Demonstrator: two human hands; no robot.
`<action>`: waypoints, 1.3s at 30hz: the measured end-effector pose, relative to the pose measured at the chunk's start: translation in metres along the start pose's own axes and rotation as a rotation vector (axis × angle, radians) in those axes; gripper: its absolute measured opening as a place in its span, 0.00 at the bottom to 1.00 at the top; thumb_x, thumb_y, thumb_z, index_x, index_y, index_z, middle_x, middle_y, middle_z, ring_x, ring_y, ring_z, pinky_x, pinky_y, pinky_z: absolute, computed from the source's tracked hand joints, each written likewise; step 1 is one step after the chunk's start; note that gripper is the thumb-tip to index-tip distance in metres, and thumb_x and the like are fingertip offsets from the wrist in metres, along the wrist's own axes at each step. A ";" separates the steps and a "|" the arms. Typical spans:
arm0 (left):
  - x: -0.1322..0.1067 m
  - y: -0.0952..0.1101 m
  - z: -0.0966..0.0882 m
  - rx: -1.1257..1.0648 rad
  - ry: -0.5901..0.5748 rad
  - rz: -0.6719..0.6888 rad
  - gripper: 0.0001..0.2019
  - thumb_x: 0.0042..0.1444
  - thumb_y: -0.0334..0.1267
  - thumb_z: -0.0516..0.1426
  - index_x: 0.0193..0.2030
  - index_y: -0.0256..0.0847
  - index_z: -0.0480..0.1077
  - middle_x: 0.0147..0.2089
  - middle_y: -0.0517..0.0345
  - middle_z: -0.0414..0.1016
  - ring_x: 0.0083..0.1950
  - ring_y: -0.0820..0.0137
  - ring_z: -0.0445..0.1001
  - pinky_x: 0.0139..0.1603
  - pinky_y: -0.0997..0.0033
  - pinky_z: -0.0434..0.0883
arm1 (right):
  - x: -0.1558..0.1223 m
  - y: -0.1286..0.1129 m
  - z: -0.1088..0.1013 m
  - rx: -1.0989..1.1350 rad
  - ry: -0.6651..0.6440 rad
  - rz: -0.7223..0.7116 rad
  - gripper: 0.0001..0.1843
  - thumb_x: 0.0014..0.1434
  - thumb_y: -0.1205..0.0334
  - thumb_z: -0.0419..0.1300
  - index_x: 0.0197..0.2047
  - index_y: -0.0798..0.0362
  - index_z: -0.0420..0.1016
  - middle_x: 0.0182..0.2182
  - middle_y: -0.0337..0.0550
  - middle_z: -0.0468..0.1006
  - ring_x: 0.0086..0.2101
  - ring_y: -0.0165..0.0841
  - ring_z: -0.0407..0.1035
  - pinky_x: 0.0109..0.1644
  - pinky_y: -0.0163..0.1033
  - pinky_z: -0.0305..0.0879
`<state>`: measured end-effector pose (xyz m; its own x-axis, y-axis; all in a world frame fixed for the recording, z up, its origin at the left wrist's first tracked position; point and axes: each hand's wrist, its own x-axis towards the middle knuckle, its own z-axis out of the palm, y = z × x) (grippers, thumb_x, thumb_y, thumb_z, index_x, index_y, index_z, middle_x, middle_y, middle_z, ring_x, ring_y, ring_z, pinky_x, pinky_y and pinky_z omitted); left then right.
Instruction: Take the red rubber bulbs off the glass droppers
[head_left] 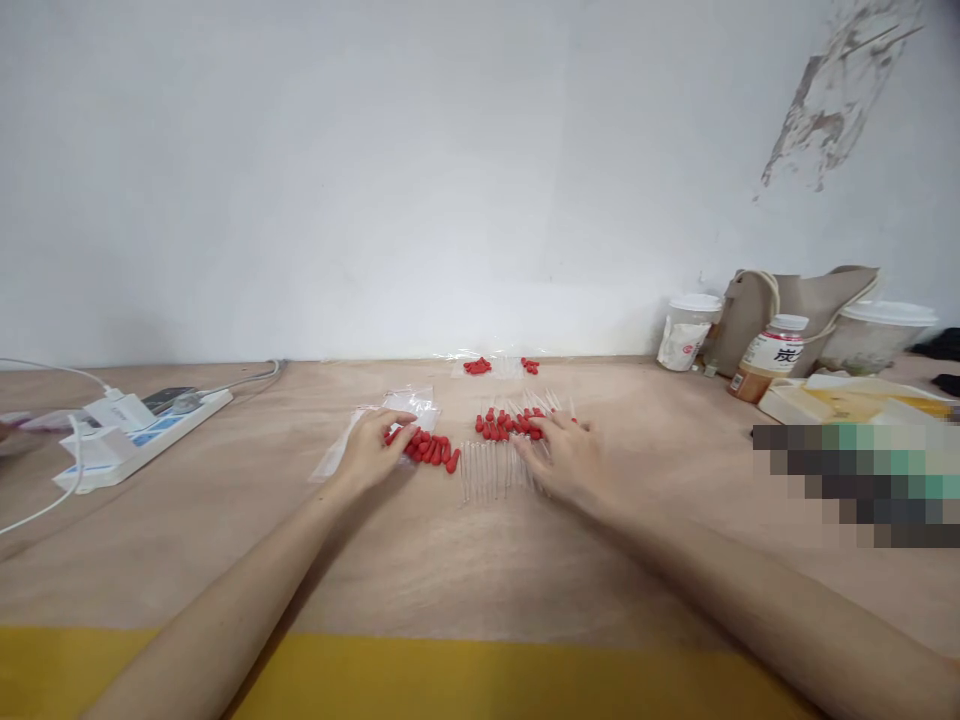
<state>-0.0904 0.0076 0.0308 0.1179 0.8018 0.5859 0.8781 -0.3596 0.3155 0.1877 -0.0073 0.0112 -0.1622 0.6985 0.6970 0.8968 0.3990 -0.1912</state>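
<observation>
Far left of the worktop (420,580): a white power strip (154,440) with blue socket faces lay at a slant, white adapters (120,412) plugged in; faint print on one adapter was too small to read. A dark phone (169,400) lay just behind.

Next, a clear plastic bag (335,452) lay partly under the left hand (370,447). That hand's grip was curled, thumb and forefinger a little apart over the left end of a row of red bulb-shaped pieces (435,450), touching it; whether it pinched one could not be told.

Mid-worktop: thin clear sticks (484,472) stood side by side in a row, a cluster of red pieces (493,425) just behind them. By the wall, two small red heaps (477,367) (530,366) rested on clear film.

The right hand (566,455) lay over the right end of cluster and sticks, its grip loosely spread, thumb well apart from the fingers, fingertips at the red pieces.

Right: a white-lidded cup (679,340), its label bearing a red round mark; a beige bag (802,300); a white-capped bottle (774,355), its label reading "炭", barcode below; a second lidded cup (870,340).
</observation>
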 end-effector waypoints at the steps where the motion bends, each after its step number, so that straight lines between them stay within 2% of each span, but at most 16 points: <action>1: 0.002 0.008 0.003 0.012 -0.029 0.038 0.12 0.53 0.43 0.50 0.37 0.41 0.72 0.38 0.56 0.74 0.41 0.66 0.69 0.45 0.66 0.64 | 0.000 0.011 -0.002 0.001 0.012 0.025 0.19 0.57 0.48 0.48 0.40 0.51 0.72 0.34 0.45 0.74 0.35 0.35 0.66 0.42 0.42 0.47; 4: 0.014 0.033 0.017 0.083 -0.159 0.095 0.10 0.52 0.42 0.52 0.32 0.43 0.73 0.36 0.55 0.74 0.42 0.63 0.68 0.46 0.62 0.62 | -0.004 0.040 -0.003 0.009 0.039 0.112 0.17 0.57 0.51 0.48 0.35 0.51 0.73 0.30 0.42 0.74 0.31 0.32 0.66 0.40 0.41 0.46; 7: 0.034 0.055 0.037 0.174 -0.254 0.019 0.10 0.51 0.45 0.53 0.33 0.46 0.73 0.40 0.56 0.73 0.47 0.61 0.66 0.49 0.59 0.59 | -0.010 0.057 -0.002 0.042 0.077 0.180 0.16 0.56 0.53 0.49 0.35 0.52 0.74 0.27 0.41 0.73 0.28 0.30 0.65 0.38 0.39 0.46; 13: 0.072 0.077 0.080 0.231 -0.298 -0.162 0.20 0.47 0.55 0.53 0.25 0.39 0.73 0.37 0.45 0.74 0.48 0.51 0.65 0.48 0.52 0.57 | -0.019 0.057 -0.001 0.077 0.053 0.176 0.12 0.54 0.57 0.51 0.33 0.51 0.74 0.27 0.38 0.72 0.29 0.30 0.66 0.38 0.38 0.46; 17: 0.078 0.078 0.092 0.228 -0.318 -0.236 0.17 0.47 0.51 0.54 0.24 0.38 0.73 0.36 0.44 0.75 0.48 0.51 0.67 0.48 0.53 0.57 | -0.021 0.055 -0.001 0.083 0.051 0.123 0.10 0.54 0.59 0.51 0.33 0.51 0.73 0.27 0.38 0.72 0.30 0.30 0.66 0.38 0.38 0.46; 21: 0.074 0.072 0.092 0.188 -0.292 -0.289 0.15 0.51 0.46 0.52 0.24 0.40 0.73 0.35 0.47 0.76 0.46 0.56 0.69 0.48 0.55 0.58 | -0.021 0.058 0.002 0.087 0.051 0.114 0.10 0.54 0.60 0.51 0.33 0.51 0.73 0.28 0.38 0.73 0.31 0.30 0.67 0.39 0.38 0.45; 25: 0.063 0.065 0.077 0.127 -0.254 -0.316 0.12 0.51 0.45 0.52 0.26 0.42 0.73 0.34 0.52 0.76 0.43 0.58 0.70 0.45 0.57 0.60 | -0.021 0.059 0.004 0.132 0.013 0.144 0.11 0.53 0.60 0.50 0.31 0.50 0.73 0.27 0.38 0.74 0.30 0.30 0.68 0.39 0.39 0.46; 28: 0.045 0.061 0.060 0.094 -0.211 -0.265 0.10 0.51 0.44 0.54 0.30 0.44 0.73 0.36 0.55 0.76 0.45 0.59 0.69 0.47 0.57 0.59 | -0.021 0.055 0.004 0.161 -0.001 0.147 0.10 0.53 0.62 0.51 0.31 0.50 0.73 0.27 0.37 0.74 0.31 0.30 0.68 0.40 0.39 0.46; 32: 0.023 0.053 0.042 0.098 -0.177 -0.134 0.08 0.51 0.43 0.54 0.30 0.44 0.71 0.40 0.57 0.74 0.47 0.60 0.66 0.49 0.57 0.56 | -0.020 0.049 0.004 0.185 -0.016 0.137 0.09 0.53 0.62 0.51 0.31 0.50 0.73 0.28 0.37 0.75 0.31 0.30 0.68 0.41 0.39 0.46; 35: 0.029 0.042 0.041 0.217 -0.161 -0.089 0.09 0.52 0.43 0.53 0.36 0.44 0.70 0.45 0.55 0.72 0.50 0.59 0.64 0.49 0.57 0.56 | -0.020 0.047 0.004 0.190 -0.027 0.127 0.10 0.53 0.61 0.51 0.30 0.50 0.73 0.29 0.38 0.75 0.31 0.31 0.68 0.41 0.40 0.46; 39: 0.063 0.021 0.051 0.317 -0.200 -0.190 0.14 0.53 0.43 0.51 0.44 0.43 0.69 0.49 0.48 0.70 0.54 0.55 0.63 0.51 0.54 0.53 | -0.022 0.048 0.004 0.186 -0.032 0.126 0.11 0.53 0.61 0.50 0.31 0.49 0.74 0.29 0.38 0.75 0.32 0.31 0.68 0.42 0.40 0.46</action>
<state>-0.0411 0.0752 0.0359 -0.0002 0.9277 0.3733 0.9885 -0.0564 0.1405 0.2323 -0.0006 -0.0160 -0.0693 0.7671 0.6378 0.8200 0.4079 -0.4014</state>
